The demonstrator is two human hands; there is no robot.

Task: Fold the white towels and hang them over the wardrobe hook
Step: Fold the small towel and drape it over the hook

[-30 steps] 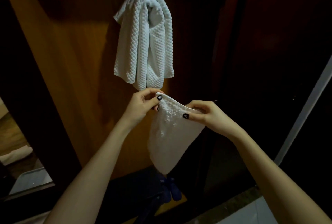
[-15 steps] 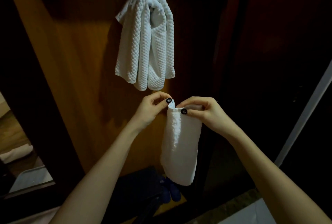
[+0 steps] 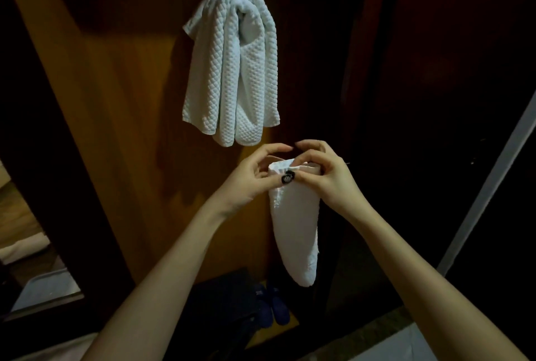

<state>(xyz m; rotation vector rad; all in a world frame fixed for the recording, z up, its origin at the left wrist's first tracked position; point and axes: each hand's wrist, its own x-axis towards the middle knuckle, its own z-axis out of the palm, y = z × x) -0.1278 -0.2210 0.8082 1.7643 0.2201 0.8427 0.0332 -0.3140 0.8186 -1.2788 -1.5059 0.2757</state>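
Left hand (image 3: 249, 179) and right hand (image 3: 329, 178) pinch the top edge of the folded white towel (image 3: 295, 224), long axis vertical. The hung waffle towel (image 3: 232, 65), covering the hook, lies just above the fingers.

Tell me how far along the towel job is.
Done: one folded waffle towel hangs on the wardrobe panel; the hook itself is hidden under it. In hand: the left hand and right hand pinch the top edge of a second white towel, folded narrow and hanging below the first. Left: finish that fold and hang it up there too.
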